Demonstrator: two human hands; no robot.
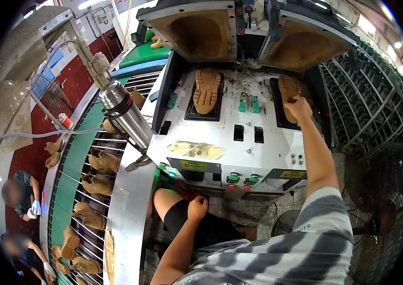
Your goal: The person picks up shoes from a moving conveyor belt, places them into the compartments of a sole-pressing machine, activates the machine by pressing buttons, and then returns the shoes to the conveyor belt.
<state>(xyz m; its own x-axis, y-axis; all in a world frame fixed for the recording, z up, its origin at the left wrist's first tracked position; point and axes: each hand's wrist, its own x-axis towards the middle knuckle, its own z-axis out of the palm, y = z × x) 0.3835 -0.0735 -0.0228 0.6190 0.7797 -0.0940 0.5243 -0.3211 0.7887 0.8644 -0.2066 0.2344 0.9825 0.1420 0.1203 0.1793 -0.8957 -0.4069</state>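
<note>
My right hand reaches forward to the right station of a white machine and grips the near end of a tan shoe, which lies sole up on a dark pad. A second tan shoe sole faces up on the left pad, with no hand on it. My left hand is closed in a fist and rests by my thigh, with nothing showing in it. Above the pads, two hinged lids with brown hollow linings, the left lid and the right lid, stand raised.
To the left curves a roller conveyor with several tan boots. A steel thermos stands between conveyor and machine, scissors near its base. Two co-workers are at far left. A rack and a large fan stand at right.
</note>
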